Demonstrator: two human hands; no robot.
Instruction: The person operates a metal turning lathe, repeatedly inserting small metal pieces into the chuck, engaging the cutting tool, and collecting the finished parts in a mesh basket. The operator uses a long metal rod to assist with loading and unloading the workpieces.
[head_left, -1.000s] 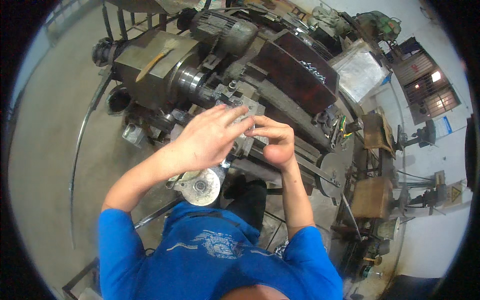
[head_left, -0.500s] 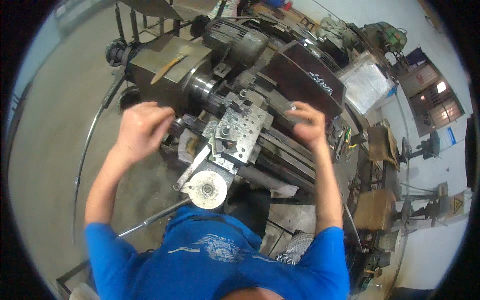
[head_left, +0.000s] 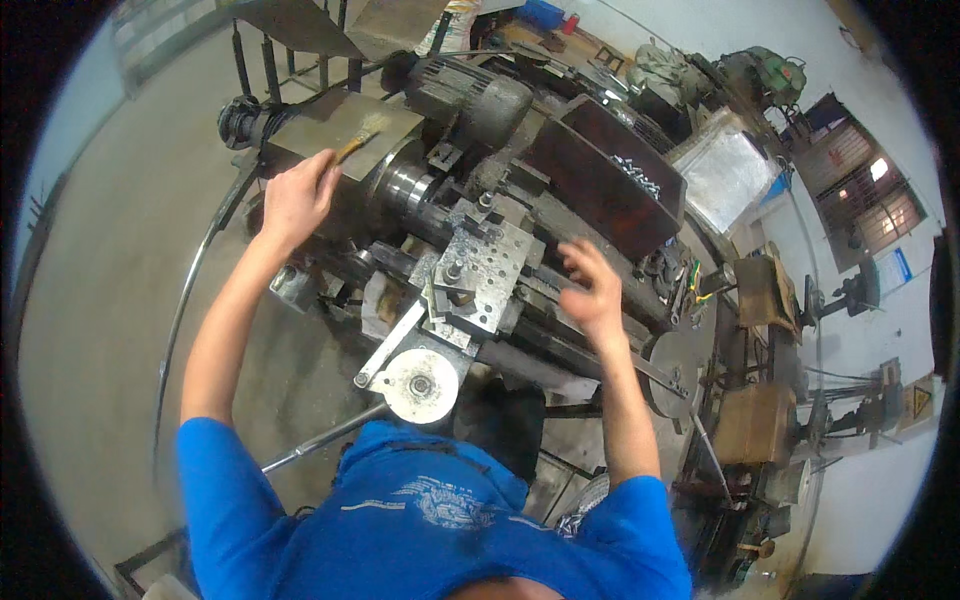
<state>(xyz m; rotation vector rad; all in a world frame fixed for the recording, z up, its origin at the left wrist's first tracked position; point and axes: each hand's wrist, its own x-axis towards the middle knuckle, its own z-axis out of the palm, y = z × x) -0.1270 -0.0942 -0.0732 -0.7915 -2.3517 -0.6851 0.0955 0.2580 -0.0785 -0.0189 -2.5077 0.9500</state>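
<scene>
My left hand (head_left: 298, 203) is closed round the handle end of a small brush (head_left: 352, 148) at the top of the lathe's headstock cover (head_left: 345, 112). The brush's far end points away from me, over the cover; most of its handle is hidden in my fingers. Over the lathe bed, to the right of the drilled metal plate (head_left: 488, 262), hangs my right hand (head_left: 592, 288). Its fingers are slightly bent and apart from the thumb, a little blurred, with nothing visible in them. Right of the headstock is the shiny chuck (head_left: 408, 188).
A pale round handwheel (head_left: 420, 386) sits close to my body. Behind the bed stands a dark red bin (head_left: 600, 170) with small metal parts. Several hand tools (head_left: 686, 290) lie right of it. A long metal rod (head_left: 190, 290) curves down on the left.
My left hand has moved up and away from me onto the brush and taken hold of its handle. My right hand has come lower and slightly left, and its fingers have opened out.
</scene>
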